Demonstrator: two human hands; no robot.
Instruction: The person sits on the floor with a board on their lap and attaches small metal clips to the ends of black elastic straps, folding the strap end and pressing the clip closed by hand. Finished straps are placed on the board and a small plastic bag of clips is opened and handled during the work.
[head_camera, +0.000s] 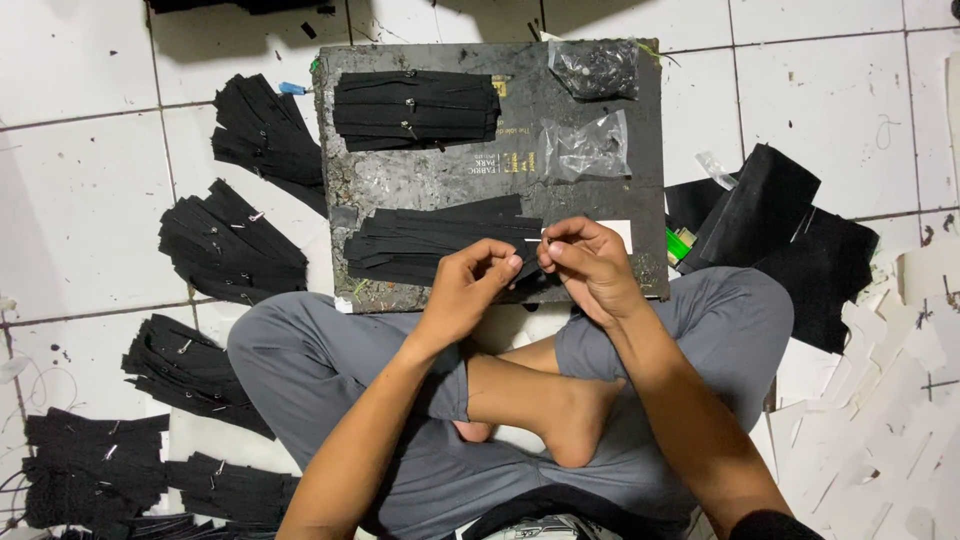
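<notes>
black zipper strip (527, 262) pinched between both grips.

There is one view only, from the camera on my head, looking almost straight down at the floor in front of me. It sits close: my crossed legs (500, 400) fill the lower middle, my left hand (465, 290) and right hand (590, 265) meet near the centre, and the dark board (420, 180) lies just beyond them. White floor tiles (80, 200) run to every edge.
</notes>
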